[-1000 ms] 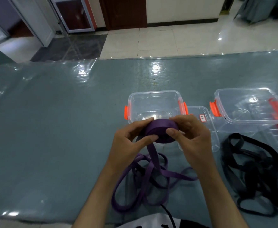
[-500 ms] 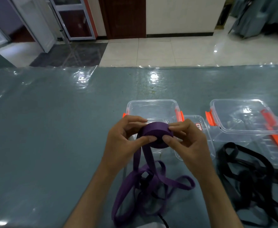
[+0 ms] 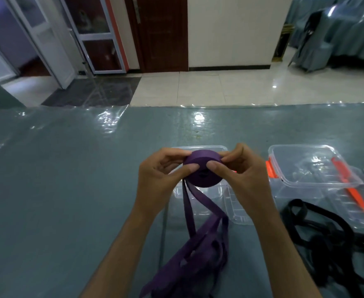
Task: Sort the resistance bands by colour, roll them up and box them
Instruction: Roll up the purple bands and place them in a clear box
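Glossy clear film covers the grey-blue worktop (image 3: pixel 69 190), throwing back soft glare near its far edge; beyond it lie pale floor tiles and a dark wooden door. Both hands are raised over the middle of the worktop's near half. The left hand (image 3: pixel 157 181) and right hand (image 3: pixel 244 179) each pinch the purple roll (image 3: pixel 203 173), a flat woven band wound into a thick disc, thumbs on its near face and fingers curled over its top. Two loose purple tails (image 3: pixel 200 239) hang from the roll to a slack heap at the near edge. Behind the hands sits a clear box (image 3: pixel 198 203) of thin rigid plastic. To its right stands a second clear box (image 3: pixel 305 166) with orange clips, and in front of that, toward the right near corner, a matte tangle of black bands (image 3: pixel 327 239). Compared with half a second ago, the roll is held higher and its face is tipped more toward the camera, and the tails hang straighter.
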Motion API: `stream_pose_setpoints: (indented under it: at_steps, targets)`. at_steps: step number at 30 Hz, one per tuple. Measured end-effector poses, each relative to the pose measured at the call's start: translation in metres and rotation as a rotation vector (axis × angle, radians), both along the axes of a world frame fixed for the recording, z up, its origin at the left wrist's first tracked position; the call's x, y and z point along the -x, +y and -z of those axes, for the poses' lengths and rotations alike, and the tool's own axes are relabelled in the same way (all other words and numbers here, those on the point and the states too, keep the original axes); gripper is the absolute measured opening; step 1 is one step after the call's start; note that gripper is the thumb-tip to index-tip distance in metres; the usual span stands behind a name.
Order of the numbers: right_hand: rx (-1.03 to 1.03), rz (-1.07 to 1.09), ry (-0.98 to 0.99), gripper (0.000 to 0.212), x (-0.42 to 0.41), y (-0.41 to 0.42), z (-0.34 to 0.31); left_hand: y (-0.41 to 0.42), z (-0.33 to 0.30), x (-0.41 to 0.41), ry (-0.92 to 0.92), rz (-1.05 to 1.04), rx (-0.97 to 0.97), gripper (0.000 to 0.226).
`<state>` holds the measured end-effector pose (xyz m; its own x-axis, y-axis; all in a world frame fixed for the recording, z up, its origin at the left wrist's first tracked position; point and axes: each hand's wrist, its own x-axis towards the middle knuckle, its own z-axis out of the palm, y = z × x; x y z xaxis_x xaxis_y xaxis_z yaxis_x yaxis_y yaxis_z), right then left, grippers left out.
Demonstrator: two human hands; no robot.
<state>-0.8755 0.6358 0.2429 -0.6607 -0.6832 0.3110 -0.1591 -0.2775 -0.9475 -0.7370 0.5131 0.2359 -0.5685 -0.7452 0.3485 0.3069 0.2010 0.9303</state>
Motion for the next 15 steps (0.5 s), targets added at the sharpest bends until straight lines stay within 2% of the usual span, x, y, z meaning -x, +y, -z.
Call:
stream_pose_setpoints:
  at_steps: [3, 6, 9, 11, 15]
  targets:
    - [0.095, 0.034, 0.085, 0.026, 0.0, -0.002, -0.012, 0.01, 0.001, 0.005, 0.058, -0.03, -0.057, 0.029]
    - [0.166, 0.045, -0.005, 0.027, -0.003, -0.003, -0.015, 0.014, 0.001, 0.007, 0.055, 0.016, -0.098, 0.04]
    - [0.121, -0.021, -0.111, 0.021, -0.005, 0.002, -0.012, 0.014, 0.0, 0.005, 0.066, -0.043, -0.147, 0.039]
    - [0.064, -0.039, -0.132, 0.029, -0.003, 0.007, -0.009, 0.015, -0.001, 0.004, 0.061, -0.091, -0.129, 0.037]
    - [0.103, 0.073, -0.123, 0.027, -0.009, 0.013, 0.0, 0.017, 0.012, 0.005, 0.039, -0.046, -0.076, 0.026]
